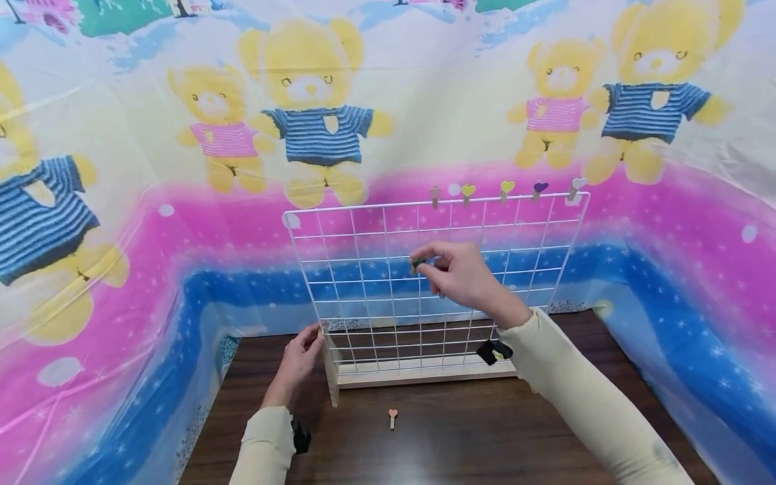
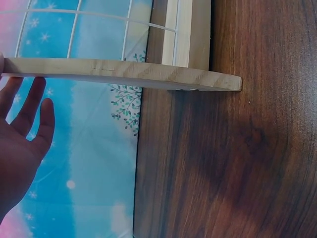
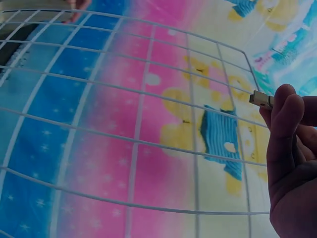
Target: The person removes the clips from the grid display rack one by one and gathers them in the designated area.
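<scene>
Right hand [image 1: 463, 276] pinching a small green clip [image 1: 417, 264] against the white wire grid [image 1: 364, 269], left hand [image 1: 300, 360] relaxed, fingers touching the grid's wooden base [image 1: 424, 374] at 9 o'clock, heart peg [image 1: 393, 417] on the worktop [image 1: 485, 438] at 6 o'clock

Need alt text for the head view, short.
A right hand pinches a small green clip against a white wire grid standing in a wooden base on a dark table. The left hand touches the grid's lower left corner; five heart clips line its top edge.
</scene>
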{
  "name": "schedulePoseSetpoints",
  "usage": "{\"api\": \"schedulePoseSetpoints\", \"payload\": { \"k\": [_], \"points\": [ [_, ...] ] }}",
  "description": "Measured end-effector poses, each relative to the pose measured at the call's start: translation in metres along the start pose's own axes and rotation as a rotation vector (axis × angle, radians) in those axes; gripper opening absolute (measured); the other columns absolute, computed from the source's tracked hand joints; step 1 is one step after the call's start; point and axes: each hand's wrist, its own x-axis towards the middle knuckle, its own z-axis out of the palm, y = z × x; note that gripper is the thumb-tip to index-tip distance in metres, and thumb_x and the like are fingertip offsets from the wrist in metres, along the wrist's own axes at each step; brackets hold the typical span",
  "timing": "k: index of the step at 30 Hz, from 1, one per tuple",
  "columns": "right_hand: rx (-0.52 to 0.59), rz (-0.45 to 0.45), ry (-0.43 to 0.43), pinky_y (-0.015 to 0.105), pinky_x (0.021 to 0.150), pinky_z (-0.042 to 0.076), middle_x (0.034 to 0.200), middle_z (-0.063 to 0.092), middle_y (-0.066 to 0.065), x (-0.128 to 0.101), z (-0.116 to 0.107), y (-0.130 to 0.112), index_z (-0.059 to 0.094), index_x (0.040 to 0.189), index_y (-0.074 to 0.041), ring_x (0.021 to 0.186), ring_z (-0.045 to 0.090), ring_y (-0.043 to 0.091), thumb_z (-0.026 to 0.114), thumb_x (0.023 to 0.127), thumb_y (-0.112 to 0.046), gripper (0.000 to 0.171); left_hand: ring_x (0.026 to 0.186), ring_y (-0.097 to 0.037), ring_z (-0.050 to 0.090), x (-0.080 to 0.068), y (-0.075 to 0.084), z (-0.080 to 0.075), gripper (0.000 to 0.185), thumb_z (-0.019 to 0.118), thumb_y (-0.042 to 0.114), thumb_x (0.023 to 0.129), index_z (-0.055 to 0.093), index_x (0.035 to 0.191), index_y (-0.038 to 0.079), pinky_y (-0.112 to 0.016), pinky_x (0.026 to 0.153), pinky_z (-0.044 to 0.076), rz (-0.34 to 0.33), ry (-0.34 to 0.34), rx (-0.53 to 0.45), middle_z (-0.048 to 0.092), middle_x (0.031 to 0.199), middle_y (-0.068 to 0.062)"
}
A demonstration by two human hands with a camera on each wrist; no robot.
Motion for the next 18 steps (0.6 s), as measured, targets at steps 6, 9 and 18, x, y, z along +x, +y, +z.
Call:
{"api": "schedulePoseSetpoints", "payload": {
  "k": [6, 9, 18],
  "points": [
    [-0.080, 0.074, -0.099, 0.028, 0.040, 0.044, 0.060, 0.061, -0.005, -0.026, 0.018, 0.018, 0.068, 0.109, -0.013, 0.049, 0.057, 0.017, 0.061, 0.093, -0.011, 0.018, 0.115, -0.032, 0.052, -0.001, 0.001, 0.000, 0.037, 0.048, 0.013, 0.100, 0.050, 0.137, 0.011, -0.048, 0.091, 0.045, -0.004, -0.010, 0.000, 0.056, 0.126, -0.021],
    [-0.091, 0.108, -0.138, 0.027, 0.041, 0.044, 0.063, 0.062, -0.005, -0.037, 0.027, 0.029, 0.068, 0.110, -0.013, 0.050, 0.057, 0.012, 0.061, 0.092, -0.011, 0.019, 0.116, -0.033, 0.052, -0.001, 0.000, 0.000, 0.037, 0.049, 0.014, 0.100, 0.050, 0.137, 0.011, -0.049, 0.091, 0.045, -0.004, -0.006, 0.000, 0.056, 0.125, -0.021],
    [-0.027, 0.141, -0.224, 0.027, 0.046, 0.048, 0.061, 0.059, -0.005, -0.076, 0.066, 0.076, 0.068, 0.113, -0.010, 0.050, 0.056, 0.011, 0.060, 0.093, -0.008, 0.022, 0.117, -0.034, 0.051, 0.001, -0.002, -0.001, 0.038, 0.049, 0.017, 0.100, 0.049, 0.137, 0.009, -0.050, 0.092, 0.044, 0.004, 0.004, 0.013, 0.055, 0.126, -0.021]
  ]
}}
